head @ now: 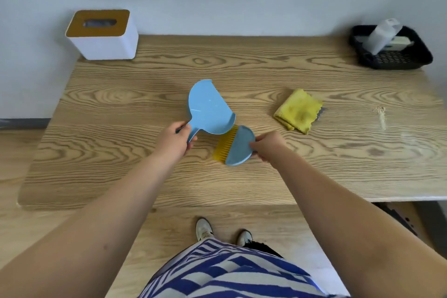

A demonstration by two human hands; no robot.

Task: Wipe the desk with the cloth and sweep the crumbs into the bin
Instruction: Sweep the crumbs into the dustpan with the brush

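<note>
My left hand [174, 139] grips the handle of a light blue dustpan [209, 107], which is tilted up over the middle of the wooden desk [121, 172]. My right hand [267, 146] holds a small blue brush [238, 145] whose yellow bristles [223, 146] point left, just below the pan's open edge. A folded yellow cloth [298, 110] lies on the desk to the right of both hands. Pale crumbs [381, 116] are smeared in a streak near the right edge. A white bin [102, 35] with a brown slotted lid stands at the desk's back left corner.
A black mesh tray [391, 55] holding a white bottle [382, 34] and a small box sits at the back right corner. A wall runs behind the desk. My feet stand on wooden floor in front of the desk's near edge.
</note>
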